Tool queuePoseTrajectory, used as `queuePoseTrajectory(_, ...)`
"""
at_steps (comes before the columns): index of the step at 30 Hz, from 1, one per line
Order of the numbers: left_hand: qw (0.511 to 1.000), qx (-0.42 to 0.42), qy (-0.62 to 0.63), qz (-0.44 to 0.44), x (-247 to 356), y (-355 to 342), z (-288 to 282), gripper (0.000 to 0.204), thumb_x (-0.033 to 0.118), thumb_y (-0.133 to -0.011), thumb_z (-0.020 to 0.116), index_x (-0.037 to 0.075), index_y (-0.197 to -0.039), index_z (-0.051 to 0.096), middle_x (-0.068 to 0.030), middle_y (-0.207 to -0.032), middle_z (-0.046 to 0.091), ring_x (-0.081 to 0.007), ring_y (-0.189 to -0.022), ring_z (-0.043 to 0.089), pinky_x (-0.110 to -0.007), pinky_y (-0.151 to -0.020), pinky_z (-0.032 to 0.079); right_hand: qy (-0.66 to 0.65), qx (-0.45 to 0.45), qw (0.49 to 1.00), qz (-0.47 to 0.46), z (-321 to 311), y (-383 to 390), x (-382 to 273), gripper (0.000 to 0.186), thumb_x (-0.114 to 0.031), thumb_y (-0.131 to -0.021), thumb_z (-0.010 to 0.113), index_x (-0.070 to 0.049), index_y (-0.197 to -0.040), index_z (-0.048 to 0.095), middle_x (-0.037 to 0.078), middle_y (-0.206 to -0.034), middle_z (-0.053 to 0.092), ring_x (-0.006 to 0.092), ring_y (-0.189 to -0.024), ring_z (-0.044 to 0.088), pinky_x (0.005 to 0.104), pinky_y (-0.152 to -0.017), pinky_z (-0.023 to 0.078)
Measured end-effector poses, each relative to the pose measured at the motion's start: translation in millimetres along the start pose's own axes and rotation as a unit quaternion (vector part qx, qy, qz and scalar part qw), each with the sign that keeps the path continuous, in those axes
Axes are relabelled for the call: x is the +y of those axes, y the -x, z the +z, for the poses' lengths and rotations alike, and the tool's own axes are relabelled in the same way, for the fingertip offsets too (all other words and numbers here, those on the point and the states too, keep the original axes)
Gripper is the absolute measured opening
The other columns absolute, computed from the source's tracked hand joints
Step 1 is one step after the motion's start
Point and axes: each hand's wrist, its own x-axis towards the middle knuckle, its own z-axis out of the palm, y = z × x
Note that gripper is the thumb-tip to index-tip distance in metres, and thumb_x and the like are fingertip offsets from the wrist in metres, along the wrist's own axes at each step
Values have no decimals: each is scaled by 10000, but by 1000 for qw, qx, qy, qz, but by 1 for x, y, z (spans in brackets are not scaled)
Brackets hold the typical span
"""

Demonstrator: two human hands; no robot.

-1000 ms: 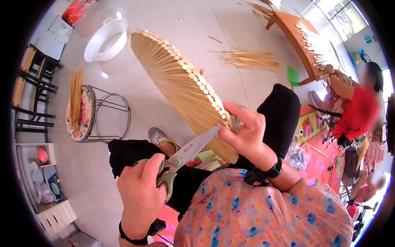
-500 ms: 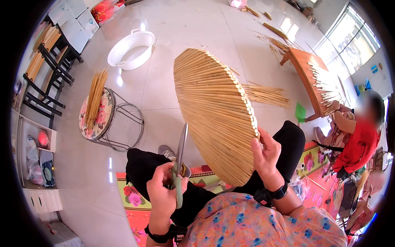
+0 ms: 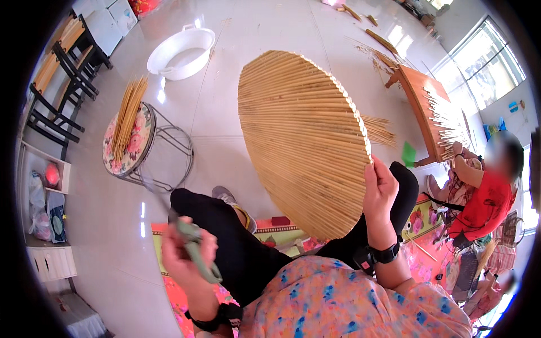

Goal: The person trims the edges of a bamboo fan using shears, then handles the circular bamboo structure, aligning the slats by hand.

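A large, roughly round mat of straw-coloured plant stalks, laid side by side, stands tilted in front of me. Pale cut ends line its right edge. My right hand grips that edge low down, thumb on the near face and fingers behind. At the lower left, away from the mat, my left hand is closed round green-handled scissors. Their blades are smeared by motion and point up and left towards the stool, so I cannot tell how far apart they are.
Loose stalks lie on a flowered round stool at left. Behind it stands a white basin. At right, a person in red works at a low wooden table with stalks. A flowered floor mat lies below me.
My left hand has swung the scissors down and left, away from the mat. My right hand has moved the mat slightly right, and its face has turned more towards me.
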Motion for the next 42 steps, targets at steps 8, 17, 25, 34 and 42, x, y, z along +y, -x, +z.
queuePoseTrajectory(8, 981, 163, 97, -27, -10, -51, -82, 347, 175, -959, 625, 5, -1239, 510, -72, -782, 613, -123, -624, 580, -241, -534, 484, -22, -4, 1000, 0, 4, -8, 1, 272, -120, -1002, 571, 61, -1189, 649, -2, -903, 673, 50, -826, 558, 205, -757, 463)
queuePoseTrajectory(17, 903, 129, -108, -395, -264, -31, -188, 292, 170, -930, 671, 28, -1171, 589, -54, -767, 610, -124, -588, 575, -253, -492, 444, 9, 6, 1000, 7, 3, -21, 7, 257, -118, -990, 588, 60, -1160, 664, 16, -908, 668, 55, -824, 556, 209, -752, 454)
queuePoseTrajectory(25, 830, 76, -169, -526, -398, 108, -197, 297, 152, -920, 660, 37, -1184, 587, -58, -777, 616, -127, -592, 579, -253, -485, 439, -53, -36, 998, 19, 3, -28, 4, 287, -86, -991, 581, 82, -1215, 639, 34, -1001, 676, 55, -896, 579, 196, -804, 458)
queuePoseTrajectory(34, 824, 44, -186, -533, -428, 153, -191, 307, 131, -909, 647, 47, -1197, 584, -63, -789, 622, -131, -596, 584, -252, -476, 434, -90, -96, 988, 80, 15, -32, -21, 317, -62, -934, 657, 29, -1237, 638, 8, -952, 707, 31, -835, 603, 204, -757, 508)
queuePoseTrajectory(42, 837, 40, -193, -511, -421, 137, -188, 320, 113, -900, 636, 56, -1209, 582, -67, -799, 627, -134, -600, 588, -251, -469, 430, -108, -146, 981, 63, 14, -23, -35, 356, -83, -883, 700, 26, -1215, 634, 106, -978, 722, 125, -880, 687, 280, -838, 555)
